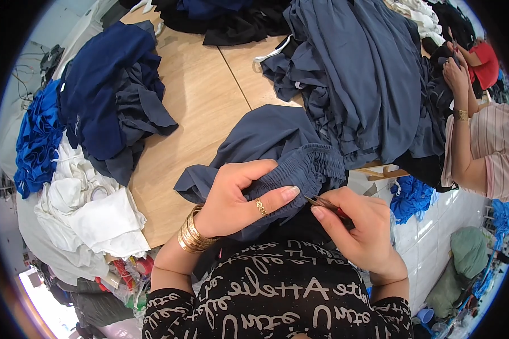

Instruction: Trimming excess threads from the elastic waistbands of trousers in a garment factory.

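A dark grey-blue garment (268, 131) lies over the table's near edge, its gathered elastic waistband (315, 164) bunched up in front of me. My left hand (240, 198) is closed on this waistband, the thumb lying along the ruffled fabric. Small thread snips (320, 201) with pointed metal tips and a bit of red are in my right hand (359, 226), whose fingers wrap round them. Their tips meet the edge of the waistband close to my left thumb. Most of the snips' handle is hidden by my fingers.
A large heap of grey-blue garments (359, 73) covers the wooden table (189, 85) at the far right. Navy (104, 85), bright blue (38, 138) and white (99, 217) piles lie along the left. At the right edge another person (481, 147) handles dark fabric.
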The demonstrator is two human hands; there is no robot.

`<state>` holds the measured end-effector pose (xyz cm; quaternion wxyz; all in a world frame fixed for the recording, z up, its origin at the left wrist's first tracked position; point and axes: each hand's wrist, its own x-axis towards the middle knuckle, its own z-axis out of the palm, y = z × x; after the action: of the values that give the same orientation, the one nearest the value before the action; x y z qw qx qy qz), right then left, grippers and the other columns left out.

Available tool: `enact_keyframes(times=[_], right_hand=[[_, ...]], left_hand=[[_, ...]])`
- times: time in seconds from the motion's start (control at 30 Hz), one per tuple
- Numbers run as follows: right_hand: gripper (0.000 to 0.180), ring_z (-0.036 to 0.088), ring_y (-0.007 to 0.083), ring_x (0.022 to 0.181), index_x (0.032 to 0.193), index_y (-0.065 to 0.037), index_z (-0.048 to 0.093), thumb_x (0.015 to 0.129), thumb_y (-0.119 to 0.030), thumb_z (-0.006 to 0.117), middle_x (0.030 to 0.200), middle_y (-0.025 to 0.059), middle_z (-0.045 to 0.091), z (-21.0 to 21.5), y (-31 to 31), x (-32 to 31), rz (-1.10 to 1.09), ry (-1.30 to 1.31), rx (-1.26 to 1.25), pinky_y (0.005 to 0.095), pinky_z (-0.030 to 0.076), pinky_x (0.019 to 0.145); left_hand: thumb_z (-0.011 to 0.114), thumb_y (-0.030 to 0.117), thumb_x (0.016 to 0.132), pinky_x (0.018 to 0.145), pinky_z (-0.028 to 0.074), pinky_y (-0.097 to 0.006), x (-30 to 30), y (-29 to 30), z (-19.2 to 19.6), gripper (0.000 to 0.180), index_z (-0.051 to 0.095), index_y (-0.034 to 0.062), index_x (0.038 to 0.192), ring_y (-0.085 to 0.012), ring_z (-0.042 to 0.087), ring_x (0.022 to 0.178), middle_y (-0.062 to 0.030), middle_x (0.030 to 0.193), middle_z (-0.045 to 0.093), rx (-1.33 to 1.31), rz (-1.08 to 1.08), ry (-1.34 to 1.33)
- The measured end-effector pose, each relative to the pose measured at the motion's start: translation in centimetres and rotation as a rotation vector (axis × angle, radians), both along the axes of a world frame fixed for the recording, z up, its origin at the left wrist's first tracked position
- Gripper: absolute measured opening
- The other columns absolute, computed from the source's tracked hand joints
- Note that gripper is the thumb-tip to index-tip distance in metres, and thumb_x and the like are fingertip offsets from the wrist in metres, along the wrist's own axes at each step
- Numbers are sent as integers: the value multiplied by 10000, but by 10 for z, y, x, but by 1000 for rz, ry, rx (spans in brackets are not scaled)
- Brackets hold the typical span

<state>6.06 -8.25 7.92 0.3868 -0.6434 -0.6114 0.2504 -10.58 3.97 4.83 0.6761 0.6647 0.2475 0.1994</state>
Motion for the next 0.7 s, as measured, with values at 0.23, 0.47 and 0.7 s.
enact_keyframes(times=[0.23, 0.47, 0.7], right_hand=[[84, 569, 246, 537, 824, -32, 566, 796, -53, 643, 639, 86, 565, 3, 1, 0, 9, -41, 7, 313, 427, 474], [88, 564, 246, 522, 820, -35, 567, 794, -59, 648, 625, 93, 562, 1, 0, 0, 5, -39, 2, 311, 429, 474], [114, 477, 67, 452, 829, -26, 568, 874, -126, 597, 555, 1, 518, -9, 4, 8, 36, 734, -401, 215, 321, 396]], left_hand=[[665, 126, 834, 557, 385, -200, -1, 1, -2, 169, 598, -27, 862, -36, 425, 637, -8, 691, 532, 32, -14, 29], [663, 130, 837, 560, 388, -195, 1, -1, 2, 171, 603, -27, 870, -33, 428, 637, -1, 692, 537, -9, -7, -2], [662, 125, 839, 559, 388, -196, -1, -1, -2, 164, 608, -24, 883, -29, 432, 638, -1, 698, 547, -2, -3, -12]])
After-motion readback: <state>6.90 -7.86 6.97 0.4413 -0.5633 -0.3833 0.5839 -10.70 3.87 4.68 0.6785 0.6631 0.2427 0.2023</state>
